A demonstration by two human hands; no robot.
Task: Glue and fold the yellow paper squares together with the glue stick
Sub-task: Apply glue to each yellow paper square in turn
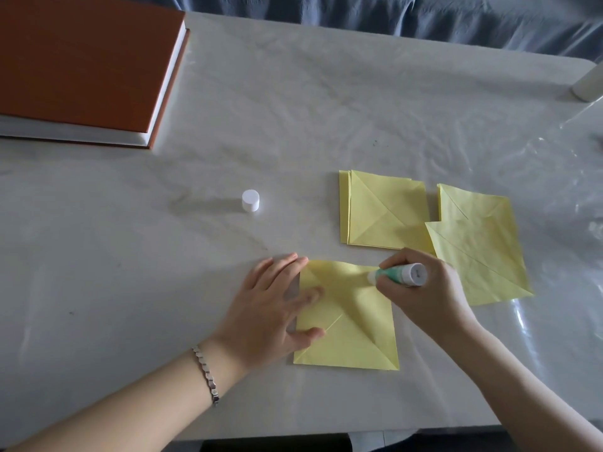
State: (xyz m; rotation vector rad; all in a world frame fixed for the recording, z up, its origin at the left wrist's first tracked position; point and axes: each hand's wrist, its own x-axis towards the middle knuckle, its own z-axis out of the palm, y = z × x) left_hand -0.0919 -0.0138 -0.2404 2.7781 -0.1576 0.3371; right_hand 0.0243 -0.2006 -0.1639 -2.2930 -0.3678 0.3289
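Just pinning the near yellow square (352, 334) to the desk (293, 109) with a flat, straight-fingered left grip (274, 308) and rubbing the glue stick (399, 275), clutched in the right grip (427, 295), on its far edge, other yellow squares (385, 210) lying just beyond.

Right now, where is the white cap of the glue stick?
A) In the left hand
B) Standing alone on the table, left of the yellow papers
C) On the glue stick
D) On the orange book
B: the white cap stands by itself on the table, apart from the uncapped glue stick that the right hand holds.
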